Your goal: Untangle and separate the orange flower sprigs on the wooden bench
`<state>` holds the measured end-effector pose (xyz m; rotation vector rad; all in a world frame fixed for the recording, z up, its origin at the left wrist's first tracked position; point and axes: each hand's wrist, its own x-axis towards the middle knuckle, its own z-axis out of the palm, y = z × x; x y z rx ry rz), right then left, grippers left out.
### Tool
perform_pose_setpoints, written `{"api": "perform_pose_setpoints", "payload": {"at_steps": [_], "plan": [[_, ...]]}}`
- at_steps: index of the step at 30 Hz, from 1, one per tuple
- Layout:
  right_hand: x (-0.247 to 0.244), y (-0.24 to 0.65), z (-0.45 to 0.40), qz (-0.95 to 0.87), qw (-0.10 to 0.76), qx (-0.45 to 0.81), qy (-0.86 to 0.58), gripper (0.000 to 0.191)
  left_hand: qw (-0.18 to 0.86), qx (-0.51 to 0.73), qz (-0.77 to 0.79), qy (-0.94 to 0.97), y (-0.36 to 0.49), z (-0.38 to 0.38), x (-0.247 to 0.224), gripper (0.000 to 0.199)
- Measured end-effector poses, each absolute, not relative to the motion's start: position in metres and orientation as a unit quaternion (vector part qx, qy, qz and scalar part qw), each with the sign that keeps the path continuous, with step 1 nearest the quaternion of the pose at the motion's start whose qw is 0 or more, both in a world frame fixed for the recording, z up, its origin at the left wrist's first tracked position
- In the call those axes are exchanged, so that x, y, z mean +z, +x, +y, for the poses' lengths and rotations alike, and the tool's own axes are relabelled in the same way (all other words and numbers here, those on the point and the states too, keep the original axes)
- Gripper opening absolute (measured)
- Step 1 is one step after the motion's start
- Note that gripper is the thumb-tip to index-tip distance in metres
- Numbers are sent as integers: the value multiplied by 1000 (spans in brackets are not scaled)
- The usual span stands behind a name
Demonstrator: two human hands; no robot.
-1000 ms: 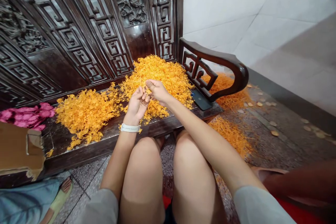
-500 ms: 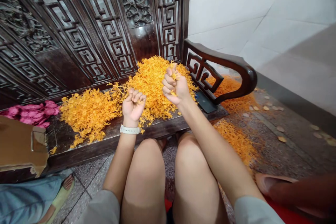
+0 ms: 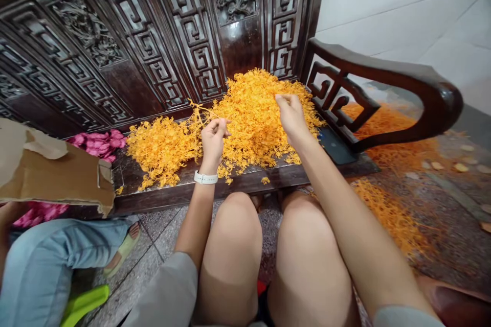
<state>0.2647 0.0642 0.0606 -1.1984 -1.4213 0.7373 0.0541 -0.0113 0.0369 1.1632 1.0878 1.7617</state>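
Note:
My left hand (image 3: 214,139), with a pale watch band (image 3: 206,178) on its wrist, pinches a yellow-orange artificial flower sprig (image 3: 198,112) whose bare branching stem sticks out to the upper left. Over the right part of a big heap of yellow-orange plastic flowers (image 3: 257,112) is my right hand (image 3: 292,116). Its fingers are bent together, and what they hold, if anything, is hidden. A smaller bunch of yellow-orange sprigs (image 3: 163,148) lies on the bench seat left of my left hand.
A dark carved wooden bench (image 3: 153,196) has an armrest (image 3: 418,82) at right, with a dark phone (image 3: 335,145) beside it. Orange stems (image 3: 391,219) litter the floor. At left are a cardboard box (image 3: 57,168), pink flowers (image 3: 99,144) and a person's jeans-clad leg (image 3: 57,250).
The view has swung left. My right hand has turned palm down over the heap; the orange bits seen in it before no longer show. My left fingers have shifted from a fist to a pinch.

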Motion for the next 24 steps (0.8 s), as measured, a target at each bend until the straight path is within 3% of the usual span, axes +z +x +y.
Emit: {"api": "perform_pose_setpoints", "payload": {"at_steps": [3,6,10,14,20,23,24], "plan": [[63,261,52,-628,484,405,-456,29,319,618,450,560,57,-11,35,25],[69,251,32,-721,403,469,-313,26,271,505,486,660,64,-17,36,24],[70,243,25,-726,369,520,-257,22,224,366,497,754,78,-25,36,25],[66,251,31,-693,400,533,-275,32,230,317,469,792,84,-27,31,28],[61,260,34,-637,469,559,-249,33,229,333,476,781,83,-24,26,25],[75,265,30,-618,493,553,-264,34,296,382,470,739,83,-26,25,16],[84,271,26,-614,505,539,-278,34,332,404,469,712,82,-28,23,21]]}}
